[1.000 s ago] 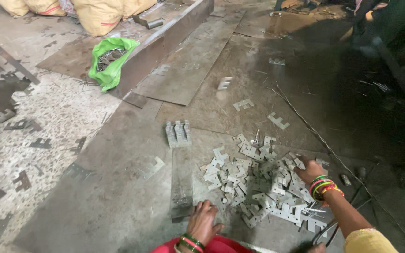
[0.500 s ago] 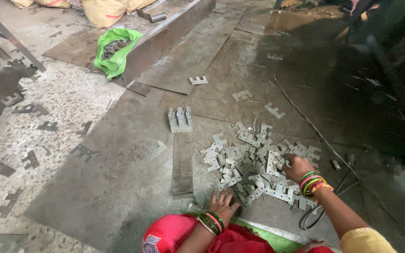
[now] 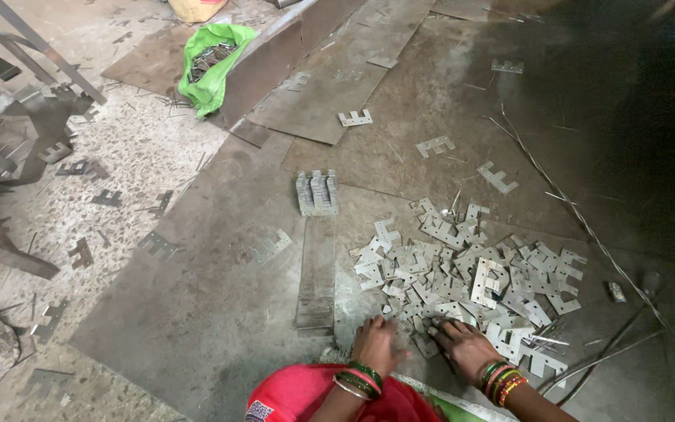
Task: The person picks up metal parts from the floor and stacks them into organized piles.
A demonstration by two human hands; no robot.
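Both hands have been drawn together at the near edge of the floor sheet [image 3: 220, 312], left hand [image 3: 375, 344] and right hand [image 3: 466, 348] laid spread upon the scattered metal plates [image 3: 462, 273], gathering underway, a pinch judged needed next.

Your left hand [image 3: 376, 344] is bare, no glove; the wrist carries a stack of bangles, green and red with a thin pale one lowest. Your right hand [image 3: 466, 349] is bare too, wrist stacked with green, red and yellow-orange bangles (colours hard to separate). Bright red-pink cloth with a green edge covers your lap.
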